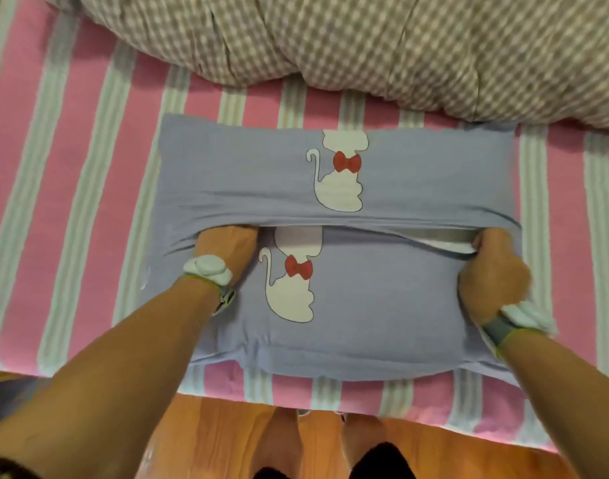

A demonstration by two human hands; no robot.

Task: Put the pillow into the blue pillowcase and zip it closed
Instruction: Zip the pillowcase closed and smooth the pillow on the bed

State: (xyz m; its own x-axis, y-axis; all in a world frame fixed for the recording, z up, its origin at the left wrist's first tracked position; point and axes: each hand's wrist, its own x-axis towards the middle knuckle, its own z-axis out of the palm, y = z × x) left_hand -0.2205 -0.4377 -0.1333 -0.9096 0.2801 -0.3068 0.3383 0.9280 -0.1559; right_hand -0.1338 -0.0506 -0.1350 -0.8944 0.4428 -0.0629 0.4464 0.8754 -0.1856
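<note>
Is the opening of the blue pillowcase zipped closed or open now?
Open: the blue pillowcase gapes between both hands, showing white pillow inside.

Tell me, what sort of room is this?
Most likely a bedroom: a pink striped sheet covers a bed, a checked duvet is bunched at its far side, and a blue pillowcase lies on it.

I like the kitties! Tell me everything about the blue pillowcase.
The blue pillowcase is soft cloth with white cats wearing red bows. It lies flat on the striped bed, puffed up. Its middle opening gapes, unzipped. The left hand reaches inside; the right hand grips the opening's edge.
</note>
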